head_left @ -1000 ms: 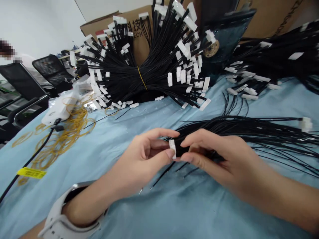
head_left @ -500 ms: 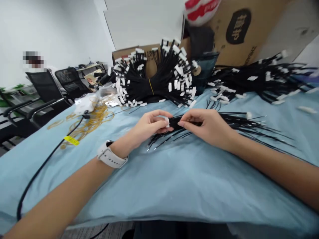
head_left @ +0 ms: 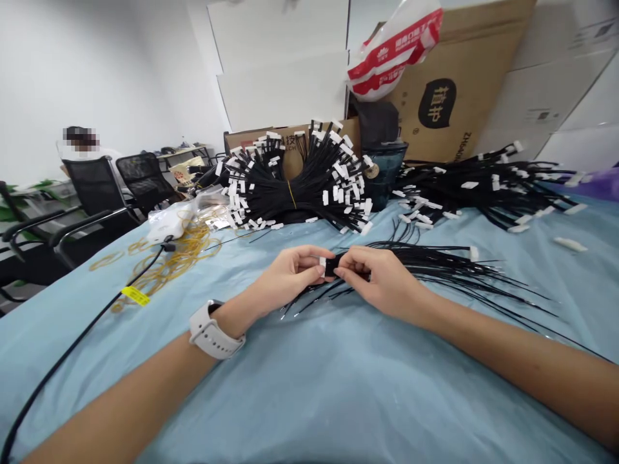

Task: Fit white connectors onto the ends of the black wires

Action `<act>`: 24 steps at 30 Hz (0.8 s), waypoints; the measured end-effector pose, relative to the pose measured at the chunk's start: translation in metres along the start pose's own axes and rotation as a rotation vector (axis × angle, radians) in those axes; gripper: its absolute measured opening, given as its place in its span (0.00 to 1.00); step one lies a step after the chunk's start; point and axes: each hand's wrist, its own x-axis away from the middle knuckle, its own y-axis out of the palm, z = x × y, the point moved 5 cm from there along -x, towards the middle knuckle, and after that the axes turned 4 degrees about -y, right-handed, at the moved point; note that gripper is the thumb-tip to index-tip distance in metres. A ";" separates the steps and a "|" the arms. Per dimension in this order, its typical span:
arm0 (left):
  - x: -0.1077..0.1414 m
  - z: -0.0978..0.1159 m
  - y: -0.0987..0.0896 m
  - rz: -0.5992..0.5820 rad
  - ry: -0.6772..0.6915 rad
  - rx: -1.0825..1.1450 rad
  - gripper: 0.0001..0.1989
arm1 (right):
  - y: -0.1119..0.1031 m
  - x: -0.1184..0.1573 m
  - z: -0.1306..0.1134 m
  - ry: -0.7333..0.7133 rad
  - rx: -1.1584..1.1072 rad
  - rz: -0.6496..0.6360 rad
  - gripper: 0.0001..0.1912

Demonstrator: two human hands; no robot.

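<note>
My left hand (head_left: 293, 274) pinches a small white connector (head_left: 323, 263) between thumb and fingers. Black wires run from that connector into my right hand (head_left: 374, 274), whose thumb and forefinger are closed on them close to the connector. Under and behind both hands lies a loose spread of black wires (head_left: 435, 263) with bare, shiny ends, fanning out to the right. One white connector (head_left: 474, 254) shows at the far end of a wire there. The wire tips inside my right fist are hidden by its fingers.
Behind stands a large banded bundle of black cables (head_left: 271, 190) with white connectors. More such cables (head_left: 464, 183) lie at the right. Yellow rubber bands (head_left: 167, 267) and a white device (head_left: 169, 222) with a black cord are on the left. A person (head_left: 82, 145) sits beyond the chairs.
The view has tilted up, so everything sits lower in the picture. My right hand has come slightly nearer the white connector; both hands keep their grip.
</note>
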 end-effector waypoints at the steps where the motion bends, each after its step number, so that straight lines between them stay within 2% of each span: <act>1: -0.001 0.000 0.000 -0.012 0.004 -0.005 0.08 | 0.000 0.000 -0.001 -0.016 0.011 -0.001 0.08; 5: 0.000 0.006 0.000 -0.054 0.042 -0.009 0.09 | -0.010 -0.001 -0.006 -0.108 0.074 0.036 0.08; 7: 0.003 0.012 -0.002 -0.067 0.077 -0.002 0.11 | -0.019 -0.001 -0.008 -0.163 0.136 0.101 0.04; 10: 0.008 0.019 -0.004 -0.100 0.117 -0.003 0.15 | -0.028 -0.003 -0.002 -0.203 0.246 0.108 0.22; 11: 0.009 0.021 -0.004 -0.104 0.126 -0.008 0.17 | -0.028 -0.005 0.002 -0.199 0.271 0.063 0.23; 12: 0.010 0.021 -0.006 -0.099 0.135 -0.014 0.18 | -0.028 -0.006 0.007 -0.187 0.289 0.005 0.20; 15: 0.009 0.021 -0.011 -0.025 0.166 -0.044 0.16 | -0.031 -0.009 0.021 -0.143 0.315 -0.121 0.07; 19: 0.004 0.018 -0.021 0.111 0.171 -0.076 0.13 | -0.044 -0.010 0.028 -0.117 0.354 -0.116 0.11; 22: 0.000 0.014 -0.031 0.227 0.132 -0.072 0.16 | -0.047 -0.010 0.029 -0.127 0.380 -0.116 0.14; 24: 0.000 0.011 -0.034 0.265 0.088 -0.054 0.17 | -0.046 -0.010 0.029 -0.138 0.401 -0.114 0.15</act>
